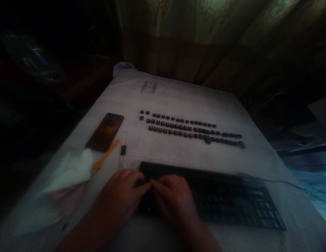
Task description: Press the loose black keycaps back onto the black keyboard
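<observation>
A black keyboard (231, 196) lies across the near part of the cloth-covered table. Over its left end, my left hand (124, 190) and my right hand (175, 196) meet at the fingertips. Both are closed in a pinch, and whatever sits between the fingers is hidden. The dim, blurred picture hides much of the key area; keys still show at the right end. Beyond the keyboard, loose black keycaps (176, 126) stand in long rows. Left of these lies a thin wire tool with a black middle (123, 149), perhaps a keycap puller.
An orange stick-like tool (106, 155) lies near a brown phone (106, 133) at the left. A crumpled white cloth (70, 171) rests by my left forearm, with a small dark piece (64, 226) close by. The keyboard's cable (281, 181) trails right. A curtain (194, 45) hangs behind.
</observation>
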Demonstrator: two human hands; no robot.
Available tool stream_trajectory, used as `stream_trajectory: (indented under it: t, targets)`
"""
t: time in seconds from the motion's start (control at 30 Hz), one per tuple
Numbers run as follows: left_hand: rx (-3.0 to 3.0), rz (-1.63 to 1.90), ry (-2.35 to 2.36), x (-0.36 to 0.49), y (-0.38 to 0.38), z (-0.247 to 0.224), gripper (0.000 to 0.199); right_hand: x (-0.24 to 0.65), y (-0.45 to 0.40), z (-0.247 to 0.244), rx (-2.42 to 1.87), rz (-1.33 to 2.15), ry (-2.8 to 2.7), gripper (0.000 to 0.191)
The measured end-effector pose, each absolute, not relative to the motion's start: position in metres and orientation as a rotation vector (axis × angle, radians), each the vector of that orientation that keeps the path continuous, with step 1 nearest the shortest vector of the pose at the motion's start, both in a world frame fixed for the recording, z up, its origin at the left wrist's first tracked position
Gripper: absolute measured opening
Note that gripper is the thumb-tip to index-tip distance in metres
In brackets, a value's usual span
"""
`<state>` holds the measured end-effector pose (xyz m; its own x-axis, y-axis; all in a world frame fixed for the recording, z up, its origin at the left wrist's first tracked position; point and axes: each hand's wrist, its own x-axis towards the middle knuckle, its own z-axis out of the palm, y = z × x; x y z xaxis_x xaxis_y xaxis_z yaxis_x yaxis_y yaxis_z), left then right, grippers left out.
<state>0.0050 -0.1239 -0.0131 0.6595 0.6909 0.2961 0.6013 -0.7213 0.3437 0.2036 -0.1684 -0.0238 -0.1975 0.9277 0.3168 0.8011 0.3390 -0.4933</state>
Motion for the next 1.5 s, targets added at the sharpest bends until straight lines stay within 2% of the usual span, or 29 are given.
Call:
stream_trajectory:
  t: [0.1,0.33,0.57,0.83,0.97,1.07,1.3,1.5]
  targets:
    - [2.693,0.595,1.024,0.003,-0.123,-0.011,0.038,0.203,-0.168,-0.023,-1.509,0.275,-2.039,0.026]
    - [2.763,0.616,1.091,0.004,-0.122,-0.013,0.027,0.204,-0.168,-0.024,-1.455,0.267,-1.985,0.026]
    - [2.759,0.531,0.987,0.003,-0.121,-0.007,0.027,0.204,-0.168,-0.025,-1.445,0.291,-1.974,0.025]
    - [2.754,0.668,1.160,0.011,-0.130,-0.035,0.023,0.203,-0.169,-0.026,-1.480,0.318,-2.003,0.025]
    - [2.729,0.685,1.177,0.009,-0.126,-0.026,0.026,0.203,-0.169,-0.028,-1.482,0.326,-1.997,0.026]
    - [2.740,0.498,1.034,0.007,-0.123,-0.013,0.027,0.203,-0.169,-0.027,-1.494,0.333,-1.992,0.026]
    - [2.696,0.645,1.087,0.006,-0.125,-0.020,0.031,0.204,-0.168,-0.025,-1.493,0.340,-1.997,0.024]
    - [2.587,0.509,0.935,0.000,-0.118,-0.007,0.041,0.205,-0.169,-0.024,-1.478,0.325,-2.000,0.024]
